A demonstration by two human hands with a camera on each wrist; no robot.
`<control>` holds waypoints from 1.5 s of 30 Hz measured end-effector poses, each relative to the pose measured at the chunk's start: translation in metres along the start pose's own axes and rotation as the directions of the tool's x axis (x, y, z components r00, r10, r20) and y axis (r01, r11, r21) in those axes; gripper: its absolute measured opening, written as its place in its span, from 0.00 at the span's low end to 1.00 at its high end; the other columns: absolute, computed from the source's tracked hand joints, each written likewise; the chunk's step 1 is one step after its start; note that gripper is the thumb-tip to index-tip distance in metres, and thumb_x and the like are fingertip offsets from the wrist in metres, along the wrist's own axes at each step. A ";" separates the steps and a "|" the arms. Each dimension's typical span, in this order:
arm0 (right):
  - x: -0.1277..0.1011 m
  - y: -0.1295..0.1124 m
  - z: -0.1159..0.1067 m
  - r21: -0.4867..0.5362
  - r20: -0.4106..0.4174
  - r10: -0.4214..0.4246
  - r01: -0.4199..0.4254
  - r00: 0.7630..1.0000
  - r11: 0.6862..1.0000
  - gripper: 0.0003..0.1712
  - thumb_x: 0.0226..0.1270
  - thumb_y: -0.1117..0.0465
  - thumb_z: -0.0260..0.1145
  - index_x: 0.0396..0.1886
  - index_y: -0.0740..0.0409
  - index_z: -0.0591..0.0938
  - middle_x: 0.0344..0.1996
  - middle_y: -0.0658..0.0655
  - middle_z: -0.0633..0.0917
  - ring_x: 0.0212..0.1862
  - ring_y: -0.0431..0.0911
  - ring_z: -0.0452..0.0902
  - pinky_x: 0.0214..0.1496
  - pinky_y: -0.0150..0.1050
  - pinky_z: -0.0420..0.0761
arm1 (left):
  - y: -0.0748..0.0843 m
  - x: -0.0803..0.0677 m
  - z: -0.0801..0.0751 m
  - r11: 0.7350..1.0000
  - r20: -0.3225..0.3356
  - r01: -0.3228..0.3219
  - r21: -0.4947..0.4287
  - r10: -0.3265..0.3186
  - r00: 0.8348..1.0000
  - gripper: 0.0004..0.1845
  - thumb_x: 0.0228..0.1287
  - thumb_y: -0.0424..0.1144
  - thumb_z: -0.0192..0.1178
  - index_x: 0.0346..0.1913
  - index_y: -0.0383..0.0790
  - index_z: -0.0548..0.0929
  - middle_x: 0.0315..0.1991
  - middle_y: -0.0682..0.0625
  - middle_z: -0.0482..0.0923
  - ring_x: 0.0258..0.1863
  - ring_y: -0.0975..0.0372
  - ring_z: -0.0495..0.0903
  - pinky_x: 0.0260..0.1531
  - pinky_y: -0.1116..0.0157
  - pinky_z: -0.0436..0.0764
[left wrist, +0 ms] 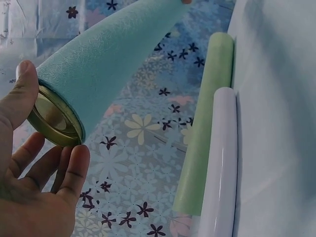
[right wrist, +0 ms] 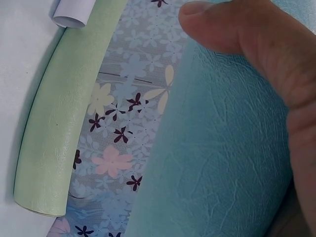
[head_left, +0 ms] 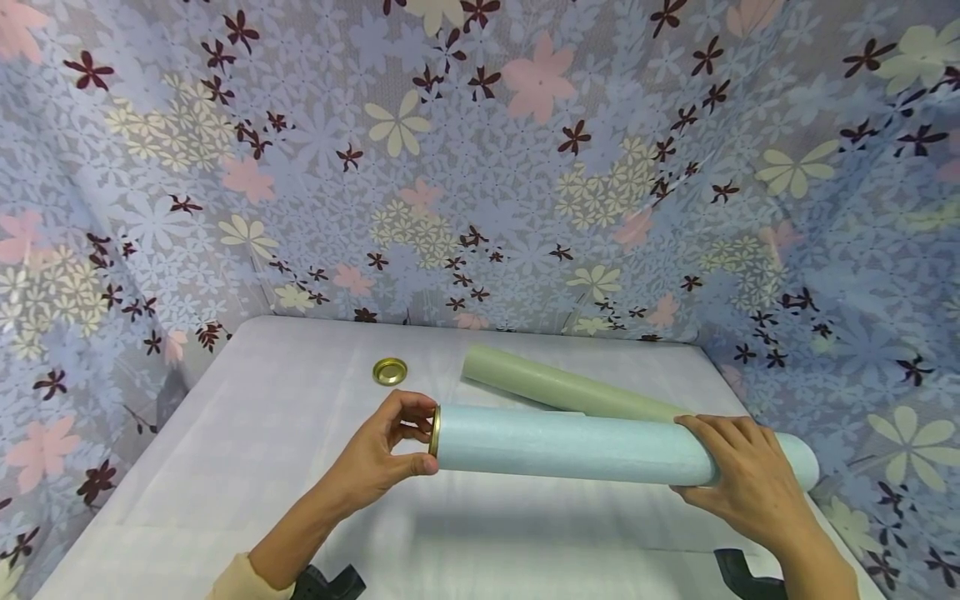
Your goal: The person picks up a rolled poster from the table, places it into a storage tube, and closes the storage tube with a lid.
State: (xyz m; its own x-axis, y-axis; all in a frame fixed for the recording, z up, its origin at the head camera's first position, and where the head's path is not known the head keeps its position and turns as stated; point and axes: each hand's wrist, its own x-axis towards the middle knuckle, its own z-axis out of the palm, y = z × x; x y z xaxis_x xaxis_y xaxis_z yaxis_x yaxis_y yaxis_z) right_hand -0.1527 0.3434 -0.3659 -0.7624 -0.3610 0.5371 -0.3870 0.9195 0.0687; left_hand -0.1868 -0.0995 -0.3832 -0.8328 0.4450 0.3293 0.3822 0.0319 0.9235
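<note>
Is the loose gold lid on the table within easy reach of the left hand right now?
Probably yes: the loose gold lid lies on open table just beyond the left hand, nothing between, though that hand now pinches the gold cap.

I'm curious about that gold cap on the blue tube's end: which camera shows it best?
The left wrist view: the gold cap fills the tube's mouth, close up. The head view shows only its thin rim between the left hand's fingers. The right wrist view misses it.
</note>
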 end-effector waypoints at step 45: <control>-0.006 0.003 0.000 0.013 -0.036 0.022 -0.022 0.999 1.000 0.52 0.46 0.17 0.40 0.56 0.49 0.77 0.47 0.58 0.81 0.47 0.57 0.70 0.45 0.55 0.65 | -0.002 -0.002 0.001 0.980 0.038 -0.161 0.113 0.158 0.987 0.35 0.51 0.32 0.68 0.64 0.43 0.68 0.59 0.46 0.69 0.58 0.64 0.73 0.55 0.64 0.78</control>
State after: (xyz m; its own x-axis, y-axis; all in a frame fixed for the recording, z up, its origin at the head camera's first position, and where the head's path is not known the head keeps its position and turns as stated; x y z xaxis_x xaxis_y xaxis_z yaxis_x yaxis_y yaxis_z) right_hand -0.1492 0.3481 -0.3691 -0.7517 -0.3348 0.5682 -0.3771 0.9250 0.0462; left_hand -0.1857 -0.0992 -0.3855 -0.7462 0.4778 0.4636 0.5544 0.0603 0.8301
